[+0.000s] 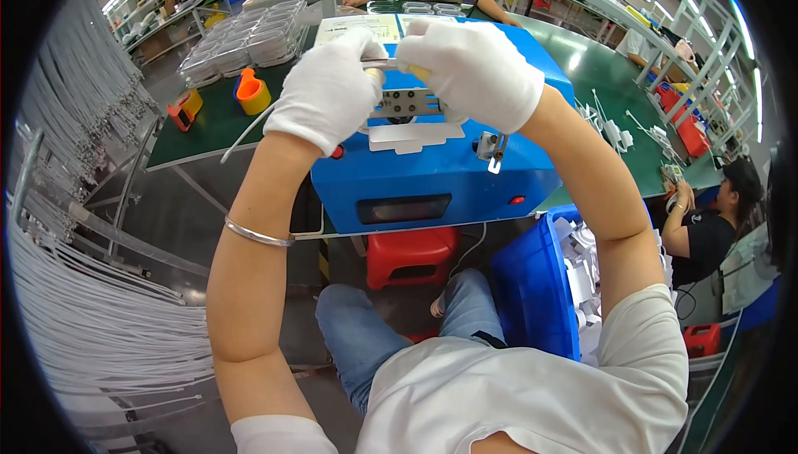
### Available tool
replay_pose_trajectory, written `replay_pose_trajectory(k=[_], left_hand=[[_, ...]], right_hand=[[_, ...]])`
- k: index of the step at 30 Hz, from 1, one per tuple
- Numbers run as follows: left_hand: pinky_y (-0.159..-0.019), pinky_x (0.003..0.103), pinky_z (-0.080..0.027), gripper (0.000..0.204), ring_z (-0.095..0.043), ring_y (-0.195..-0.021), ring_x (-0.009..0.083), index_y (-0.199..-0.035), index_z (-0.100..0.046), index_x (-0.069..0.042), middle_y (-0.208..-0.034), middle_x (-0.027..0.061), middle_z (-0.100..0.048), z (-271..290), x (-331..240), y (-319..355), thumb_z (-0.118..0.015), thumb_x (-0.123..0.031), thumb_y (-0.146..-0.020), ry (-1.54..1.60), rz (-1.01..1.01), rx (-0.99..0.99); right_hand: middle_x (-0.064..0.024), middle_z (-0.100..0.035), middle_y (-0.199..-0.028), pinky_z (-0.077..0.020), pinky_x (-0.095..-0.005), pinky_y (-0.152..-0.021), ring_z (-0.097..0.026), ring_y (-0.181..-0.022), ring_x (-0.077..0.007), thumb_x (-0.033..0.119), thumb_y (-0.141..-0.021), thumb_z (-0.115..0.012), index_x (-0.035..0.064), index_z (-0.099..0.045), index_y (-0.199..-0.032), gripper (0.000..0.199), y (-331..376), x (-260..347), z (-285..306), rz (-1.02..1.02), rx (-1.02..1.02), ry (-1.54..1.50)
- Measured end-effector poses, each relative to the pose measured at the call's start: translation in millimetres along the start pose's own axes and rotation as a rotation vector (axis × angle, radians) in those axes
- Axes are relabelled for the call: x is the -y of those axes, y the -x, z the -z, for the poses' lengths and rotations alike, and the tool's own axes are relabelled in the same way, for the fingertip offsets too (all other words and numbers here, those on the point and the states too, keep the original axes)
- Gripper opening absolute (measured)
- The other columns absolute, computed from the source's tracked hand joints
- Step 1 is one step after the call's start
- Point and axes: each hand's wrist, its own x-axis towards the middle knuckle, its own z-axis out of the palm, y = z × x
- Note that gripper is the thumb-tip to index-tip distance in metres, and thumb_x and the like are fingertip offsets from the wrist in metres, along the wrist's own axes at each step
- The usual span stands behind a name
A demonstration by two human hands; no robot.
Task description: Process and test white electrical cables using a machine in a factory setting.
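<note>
So we've got both gloved hands up on top of the blue machine (pixel 432 167), right at the little metal fixture plate (pixel 406 103) on its upper face. Our left hand (pixel 328 88) has its fingers curled together, pinching one end of a thin white cable (pixel 249 128) that trails off down to the left across the green bench (pixel 212 126); our right hand (pixel 470 72) is closed in a loose fist gripping the other end of that piece, which looks yellowish where it peeks out between the gloves. Can't really tell what the fingertips are doing under the gloves, tbh. For doing this bit well, we'd say keep the cable end square to the fixture and hold both wrists steady, so it sits straight rather than skewed, and keep glove fabric out of the slot. Orange tape dispensers (pixel 252 93) and clear trays (pixel 249 34) sit behind, blue bin (pixel 532 288) by our right knee, white cables (pixel 100 313) hanging left.
</note>
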Motion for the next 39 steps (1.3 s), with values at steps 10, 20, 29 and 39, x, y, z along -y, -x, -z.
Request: replay_pose_trajectory(k=[10,20,29,39], left_hand=[[-0.067,0.031,-0.049,0.016,-0.065,-0.073,0.0218,-0.091,-0.060,0.001,-0.079,0.0149,-0.065,1,-15,2,-0.063,-0.010,-0.079,0.101,0.029,-0.079],[-0.074,0.029,-0.051,0.034,-0.058,-0.093,0.0176,-0.105,-0.060,-0.001,-0.099,0.0102,-0.060,77,-43,60,-0.046,-0.031,-0.095,0.599,0.019,-0.466],[-0.086,0.035,-0.050,0.036,-0.059,-0.101,0.0218,-0.109,-0.059,0.002,-0.107,0.0127,-0.060,12,-21,46,-0.042,-0.028,-0.097,0.870,-0.032,-0.368],[-0.087,0.035,-0.050,0.035,-0.059,-0.100,0.0222,-0.110,-0.058,0.003,-0.107,0.0134,-0.060,-48,-29,56,-0.044,-0.026,-0.096,1.006,-0.006,-0.241]], right_hand=[[-0.0076,-0.060,-0.070,-0.0477,-0.0291,-0.063,-0.054,-0.064,-0.0155,0.021,-0.083,-0.067,0.0004,-0.062,-0.084,0.021,-11,-19,0,-0.476,0.151,-0.640],[-0.0068,-0.061,-0.078,-0.0504,-0.0254,-0.062,-0.060,-0.066,-0.0122,0.006,-0.085,-0.064,-0.0005,-0.058,-0.089,0.010,39,1,60,-0.548,-0.394,-1.213],[-0.0045,-0.062,-0.097,-0.0469,-0.0251,-0.078,-0.058,-0.085,-0.0106,0.014,-0.092,-0.057,0.0009,-0.058,-0.110,0.022,203,-138,90,-0.980,-0.926,-0.313],[-0.0055,-0.062,-0.089,-0.0480,-0.0249,-0.074,-0.059,-0.081,-0.0110,0.011,-0.089,-0.058,0.0000,-0.063,-0.099,0.015,301,36,-3,-1.438,-0.432,-0.802]])
